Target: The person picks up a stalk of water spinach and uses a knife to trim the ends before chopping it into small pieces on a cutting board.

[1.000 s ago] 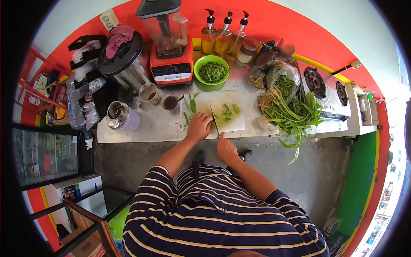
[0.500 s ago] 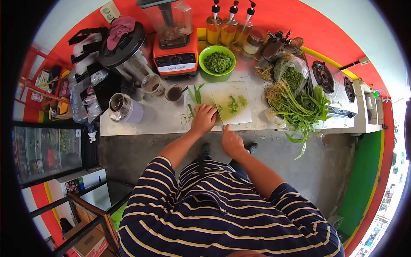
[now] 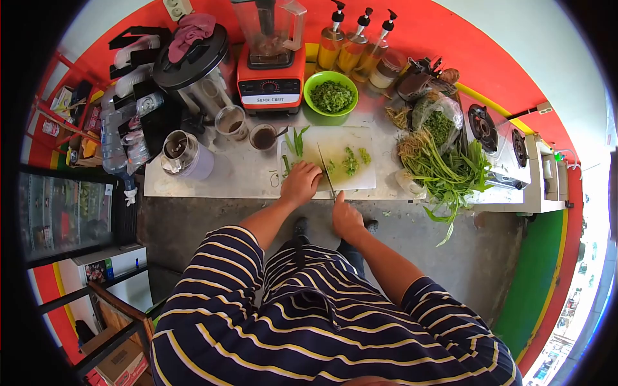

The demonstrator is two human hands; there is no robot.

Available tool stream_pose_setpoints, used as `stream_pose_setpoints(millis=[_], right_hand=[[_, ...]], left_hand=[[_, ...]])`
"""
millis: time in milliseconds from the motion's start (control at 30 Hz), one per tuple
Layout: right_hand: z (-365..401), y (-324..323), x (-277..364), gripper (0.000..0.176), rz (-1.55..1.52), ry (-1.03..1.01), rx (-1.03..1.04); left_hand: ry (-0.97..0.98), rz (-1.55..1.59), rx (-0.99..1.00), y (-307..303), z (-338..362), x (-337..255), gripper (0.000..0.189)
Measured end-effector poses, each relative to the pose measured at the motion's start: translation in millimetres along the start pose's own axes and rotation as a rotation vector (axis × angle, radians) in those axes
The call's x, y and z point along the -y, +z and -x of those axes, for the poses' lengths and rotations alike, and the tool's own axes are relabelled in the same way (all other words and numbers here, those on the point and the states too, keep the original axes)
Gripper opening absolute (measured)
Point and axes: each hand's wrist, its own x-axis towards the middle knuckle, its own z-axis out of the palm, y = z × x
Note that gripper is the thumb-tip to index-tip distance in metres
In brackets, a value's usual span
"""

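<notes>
My left hand point(image 3: 301, 183) presses a bunch of green stalks point(image 3: 295, 143) flat on the white cutting board point(image 3: 351, 138). My right hand point(image 3: 346, 216) grips the handle of a knife point(image 3: 325, 170), whose blade lies across the board just right of my left fingers. A small heap of chopped greens point(image 3: 351, 161) sits on the board to the right of the blade.
A green bowl of chopped greens point(image 3: 331, 95) stands behind the board, beside an orange blender point(image 3: 270, 71) and three pump bottles point(image 3: 354, 48). A pile of leafy greens point(image 3: 444, 170) lies at the right, with a gas stove point(image 3: 499, 138) beyond. Cups and jars point(image 3: 187, 157) stand at the left.
My hands and the knife keep their place on the board, the blade shifting slightly. The camera view has drifted, so the counter sits a little lower and more to the right.
</notes>
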Motion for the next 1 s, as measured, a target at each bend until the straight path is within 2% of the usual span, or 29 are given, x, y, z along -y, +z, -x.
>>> stream_pose_setpoints(millis=[167, 367, 467, 667, 867, 1000], right_hand=[[-3, -39, 6, 0.034, 0.065, -0.028, 0.022], [15, -11, 1, 0.038, -0.032, 0.032, 0.023], [7, -4, 1, 0.037, 0.039, -0.009, 0.013], [11, -43, 19, 0.035, 0.062, -0.017, 0.017], [12, -11, 17, 0.035, 0.064, 0.013, 0.087], [-4, -22, 19, 0.041, 0.083, -0.034, 0.056]], left_hand=[[-0.073, 0.038, -0.02, -1, 0, -4, 0.011], [-0.008, 0.018, -0.048, 1, 1, 0, 0.01], [-0.008, 0.003, -0.039, 0, 2, -2, 0.01], [-0.048, 0.01, -0.06, 0, 4, -7, 0.011], [-0.073, 0.036, -0.063, -2, 2, -8, 0.016], [-0.057, -0.019, -0.021, -3, 3, -9, 0.016]])
